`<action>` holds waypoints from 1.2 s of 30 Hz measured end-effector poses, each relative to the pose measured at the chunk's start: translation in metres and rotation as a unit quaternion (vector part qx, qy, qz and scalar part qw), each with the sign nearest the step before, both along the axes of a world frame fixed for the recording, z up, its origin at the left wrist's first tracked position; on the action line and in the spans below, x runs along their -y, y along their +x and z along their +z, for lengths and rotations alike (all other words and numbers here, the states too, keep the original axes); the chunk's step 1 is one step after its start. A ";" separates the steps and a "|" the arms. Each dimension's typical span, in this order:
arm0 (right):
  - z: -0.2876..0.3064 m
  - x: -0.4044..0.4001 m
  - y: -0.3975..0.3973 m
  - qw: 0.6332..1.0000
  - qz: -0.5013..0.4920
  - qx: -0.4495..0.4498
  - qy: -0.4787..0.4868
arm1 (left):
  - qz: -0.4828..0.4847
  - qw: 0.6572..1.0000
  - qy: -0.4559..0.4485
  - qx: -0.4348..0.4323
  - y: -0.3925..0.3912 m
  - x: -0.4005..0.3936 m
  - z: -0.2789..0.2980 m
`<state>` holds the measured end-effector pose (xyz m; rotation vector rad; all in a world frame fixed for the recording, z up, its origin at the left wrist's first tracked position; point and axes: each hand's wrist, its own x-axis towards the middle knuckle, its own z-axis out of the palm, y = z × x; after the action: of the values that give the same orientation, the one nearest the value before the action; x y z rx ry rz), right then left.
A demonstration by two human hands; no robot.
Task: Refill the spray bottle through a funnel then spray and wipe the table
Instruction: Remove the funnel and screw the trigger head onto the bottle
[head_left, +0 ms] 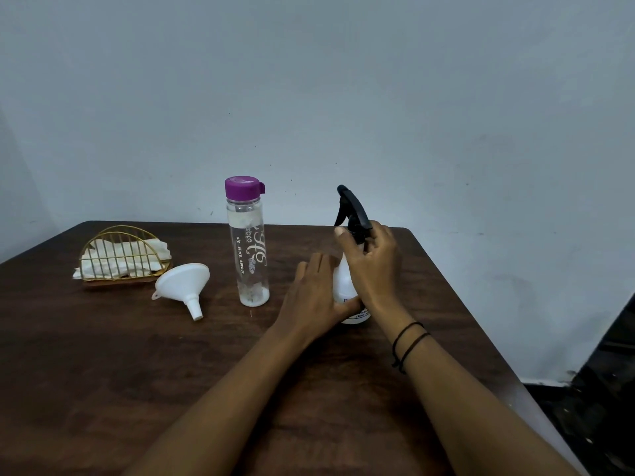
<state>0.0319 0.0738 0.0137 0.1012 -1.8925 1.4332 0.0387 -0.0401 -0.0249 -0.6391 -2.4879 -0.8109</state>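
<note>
Spray bottle point(345, 283) upright on the table point(137, 372), right of centre, black trigger head point(354, 209) seemingly on; left hand point(314, 297) wrapped round the white body, right hand point(372, 266) clasped at the neck under the head. Probably just starting: funnel point(182, 285) on its side unused, capped water bottle point(248, 242) just beside it, cloths in the wire holder point(122, 257) untouched. Left to do: uncapping, pouring, spraying, wiping
</note>
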 end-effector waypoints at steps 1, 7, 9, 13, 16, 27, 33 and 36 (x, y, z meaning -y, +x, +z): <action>-0.002 -0.001 0.000 1.000 0.010 -0.006 -0.002 | 0.003 1.000 0.004 0.002 0.000 0.000 0.000; -0.002 0.000 0.001 0.999 0.007 0.009 -0.031 | 0.004 1.000 0.005 -0.002 -0.001 0.000 -0.001; -0.001 0.001 0.001 0.999 0.001 0.019 -0.040 | 0.003 1.000 0.006 -0.002 0.000 0.000 0.000; -0.003 -0.002 0.001 0.998 0.050 0.015 -0.047 | 0.011 1.000 -0.008 -0.016 -0.001 0.000 0.000; -0.005 -0.005 0.001 0.995 0.090 0.023 -0.030 | 0.010 1.000 -0.004 -0.021 0.000 -0.001 0.000; -0.001 -0.010 -0.002 0.980 0.169 0.068 -0.085 | -0.011 0.999 0.047 0.019 -0.002 -0.001 0.000; 0.000 -0.012 -0.003 0.975 0.180 0.093 -0.089 | -0.042 0.984 0.123 0.119 0.001 -0.004 0.002; -0.002 -0.005 -0.002 0.983 0.135 0.089 -0.082 | -0.035 0.984 0.129 0.114 0.003 -0.006 0.004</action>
<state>0.0303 0.0789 0.0118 0.1603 -1.9500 1.8294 0.0421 -0.0341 -0.0210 -0.5723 -2.5085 -1.2726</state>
